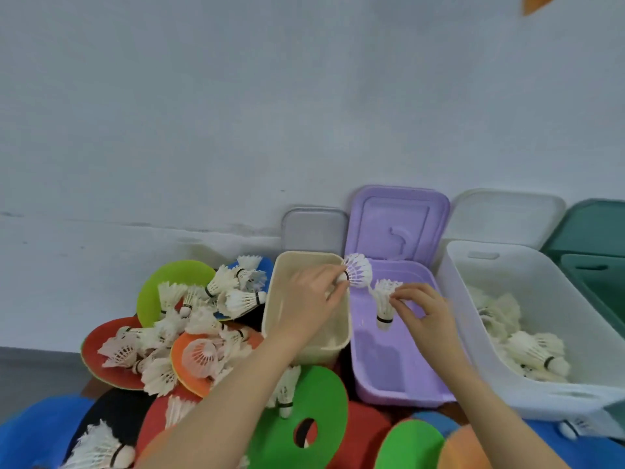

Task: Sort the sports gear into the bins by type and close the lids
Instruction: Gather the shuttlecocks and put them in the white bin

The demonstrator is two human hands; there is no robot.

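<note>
While the left hand [313, 296] pinches a plastic shuttlecock [357, 269] and the right hand [422, 304] pinches a feather shuttlecock [384, 304], both hover over the purple bin [399, 384]. Sorting is midway; next, each probably drops into its own bin.

4 bins [399, 353] stand in a row; shuttlecock pile [189, 319] lies left of them.

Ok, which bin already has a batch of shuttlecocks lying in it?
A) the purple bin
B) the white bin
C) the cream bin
B: feather shuttlecocks lie piled inside the white bin, while the purple bin and cream bin show bare bottoms.
</note>
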